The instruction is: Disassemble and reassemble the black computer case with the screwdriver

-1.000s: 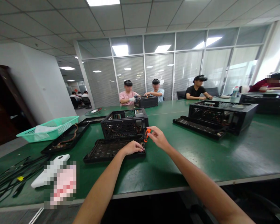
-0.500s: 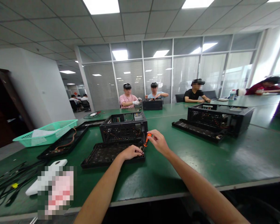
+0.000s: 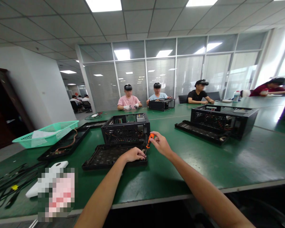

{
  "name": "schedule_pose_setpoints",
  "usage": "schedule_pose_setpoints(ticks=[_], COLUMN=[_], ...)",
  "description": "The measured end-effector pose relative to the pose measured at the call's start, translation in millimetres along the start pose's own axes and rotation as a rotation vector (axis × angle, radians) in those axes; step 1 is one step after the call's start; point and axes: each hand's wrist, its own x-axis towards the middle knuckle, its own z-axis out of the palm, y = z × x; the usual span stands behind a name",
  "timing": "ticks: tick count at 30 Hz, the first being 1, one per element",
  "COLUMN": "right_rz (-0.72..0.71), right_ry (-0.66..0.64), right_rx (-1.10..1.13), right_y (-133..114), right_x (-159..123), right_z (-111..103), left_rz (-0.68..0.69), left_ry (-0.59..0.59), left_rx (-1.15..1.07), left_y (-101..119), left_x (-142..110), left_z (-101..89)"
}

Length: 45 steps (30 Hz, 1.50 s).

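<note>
My right hand (image 3: pixel 161 144) is closed on the orange handle of a screwdriver (image 3: pixel 151 139), tilted with its shaft pointing down and to the left. The tip meets the right end of a black computer case front panel (image 3: pixel 104 157) lying flat on the green table. At that same corner my left hand (image 3: pixel 135 154) has its fingers bent together close to the screwdriver tip; what they pinch or press is too small to make out. Directly behind the panel stands a black computer case (image 3: pixel 123 134) with its top open and its perforated front showing.
To the left are a mint-green basket (image 3: pixel 26 143), a black panel with a brown cable (image 3: pixel 49 154), black cables (image 3: pixel 16 186) and a white object (image 3: pixel 59 166). Another open computer case (image 3: pixel 244 123) stands right. Several people sit across the green table (image 3: pixel 204 164).
My hands and the screwdriver stay nearly in place, the handle slightly turned. Across the table, a co-worker's computer case has been turned, and the gloved person's hands have lowered.
</note>
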Motion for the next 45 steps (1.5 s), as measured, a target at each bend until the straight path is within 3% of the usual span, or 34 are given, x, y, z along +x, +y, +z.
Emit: schedule_pose_setpoints(ticks=[10, 16, 22, 35, 45], right_rz=[-0.02, 0.076, 0.087, 0.126, 0.123], right_ry=[0.013, 0.083, 0.04, 0.058, 0.056], right_rx=[0.026, 0.176, 0.245, 0.411, 0.402], right_y=[-0.1, 2.3, 1.7, 3.3, 2.9], right_x=[-3.3, -2.3, -2.0, -2.5, -1.9], right_z=[0.2, 1.5, 4.2, 8.1, 4.6], left_rz=[0.052, 0.072, 0.102, 0.015, 0.093], left_ry=[-0.009, -0.004, 0.004, 0.085, 0.019], left_rx=[0.086, 0.099, 0.142, 0.072, 0.114], left_y=[2.8, 3.6, 2.2, 9.4, 8.3], left_x=[-1.0, -1.9, -1.0, -2.8, -4.8], left_z=[0.9, 0.5, -0.6, 0.4, -1.6])
